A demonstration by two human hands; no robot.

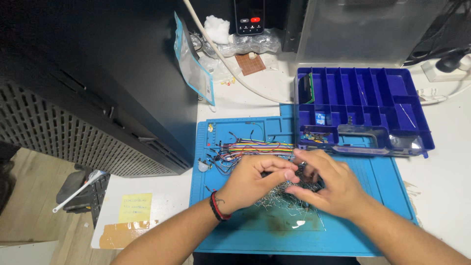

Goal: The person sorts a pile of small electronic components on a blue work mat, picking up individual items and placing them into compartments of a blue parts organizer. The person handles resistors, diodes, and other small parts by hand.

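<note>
My left hand (255, 179) and my right hand (326, 184) meet over a blue work mat (343, 230). Their fingertips pinch small dark electronic parts (305, 175) taken from a pile of thin-legged metal components (279, 201) that lies under both hands. A black-and-red band circles my left wrist. A bundle of multicoloured jumper wires (255, 147) lies on the mat just beyond my left hand. What exactly each finger grips is hidden by the fingers.
A blue compartment organiser box (373, 93) with its clear lid open stands at the back right. A large black perforated case (88, 98) fills the left. A phone (249, 17), plastic bags (194, 64), a white cable (230, 68), a power strip (446, 68) and a yellow note (135, 207) lie around.
</note>
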